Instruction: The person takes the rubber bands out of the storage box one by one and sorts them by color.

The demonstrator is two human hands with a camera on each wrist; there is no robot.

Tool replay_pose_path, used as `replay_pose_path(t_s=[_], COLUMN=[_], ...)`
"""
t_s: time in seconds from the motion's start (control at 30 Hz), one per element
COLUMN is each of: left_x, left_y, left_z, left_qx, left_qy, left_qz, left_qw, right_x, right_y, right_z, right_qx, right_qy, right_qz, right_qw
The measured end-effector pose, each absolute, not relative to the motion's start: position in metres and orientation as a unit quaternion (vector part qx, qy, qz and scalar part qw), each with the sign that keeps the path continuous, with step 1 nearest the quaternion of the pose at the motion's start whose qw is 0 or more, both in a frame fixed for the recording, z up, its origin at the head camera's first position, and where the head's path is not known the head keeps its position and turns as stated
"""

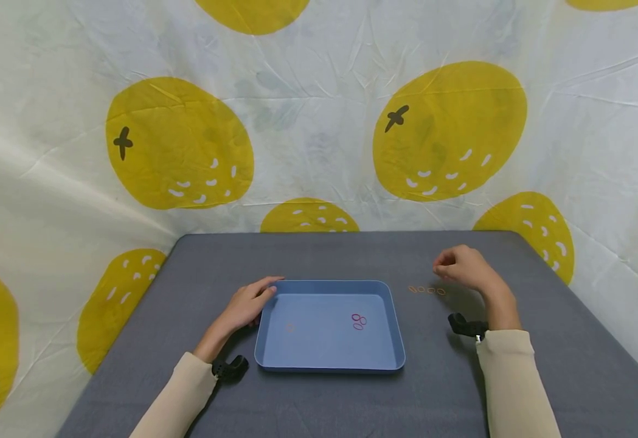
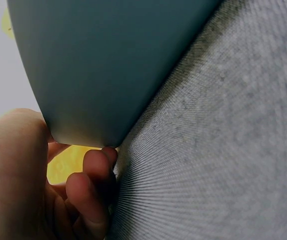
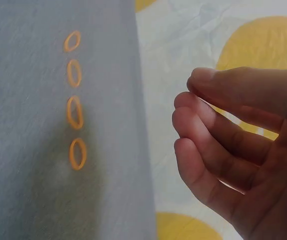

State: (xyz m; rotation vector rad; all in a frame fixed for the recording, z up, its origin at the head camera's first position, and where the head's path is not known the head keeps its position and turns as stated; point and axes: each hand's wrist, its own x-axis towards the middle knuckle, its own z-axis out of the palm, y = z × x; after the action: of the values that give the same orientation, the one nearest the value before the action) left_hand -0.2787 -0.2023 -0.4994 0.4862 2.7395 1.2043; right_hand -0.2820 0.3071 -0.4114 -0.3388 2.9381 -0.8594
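Orange rubber bands [image 3: 74, 98], four in a row, lie flat on the desk [image 1: 329, 404], just beyond the right edge of the blue tray [image 1: 326, 340], near its far right corner. The hands are well apart: the left hand [image 1: 247, 304] grips the tray's far left corner, while the right hand [image 1: 466, 267] hangs above the desk near the row, fingers loosely bent, thumb close to the forefinger, with no band visible between them. Inside the tray, three red bands [image 1: 358, 322] sit towards its right edge and a pale orange band [image 1: 289, 328] towards its left. Each orange band should prove very light, soft and stretchy, hardly fragile, and awkward to lift from flat; a fingertip pinch on one long side, away from its neighbours, seems best.
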Motion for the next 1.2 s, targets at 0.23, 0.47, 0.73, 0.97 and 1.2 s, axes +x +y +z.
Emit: replay_pose_path(t_s=[0.23, 0.47, 0.73, 0.97, 1.2], left_x=[-0.28, -0.283, -0.283, -0.281, -0.28], left_y=[-0.198, -0.193, -0.196, -0.2, -0.203], left_z=[-0.5, -0.499, -0.5, -0.501, -0.5], left_qx=[0.16, 0.166, 0.172, 0.173, 0.169], left_qy=[0.903, 0.903, 0.901, 0.901, 0.901], left_qz=[0.396, 0.394, 0.395, 0.396, 0.396], left_qw=[0.052, 0.048, 0.045, 0.043, 0.044], right_x=[-0.279, -0.278, -0.278, -0.273, -0.269], right_y=[0.295, 0.295, 0.29, 0.279, 0.264], right_z=[-0.402, -0.402, -0.399, -0.389, -0.378], right_qx=[-0.118, -0.123, -0.126, -0.14, -0.168], right_qy=[0.954, 0.955, 0.955, 0.953, 0.946], right_qz=[-0.275, -0.27, -0.27, -0.27, -0.277], right_qw=[0.022, 0.012, 0.003, -0.012, -0.028])
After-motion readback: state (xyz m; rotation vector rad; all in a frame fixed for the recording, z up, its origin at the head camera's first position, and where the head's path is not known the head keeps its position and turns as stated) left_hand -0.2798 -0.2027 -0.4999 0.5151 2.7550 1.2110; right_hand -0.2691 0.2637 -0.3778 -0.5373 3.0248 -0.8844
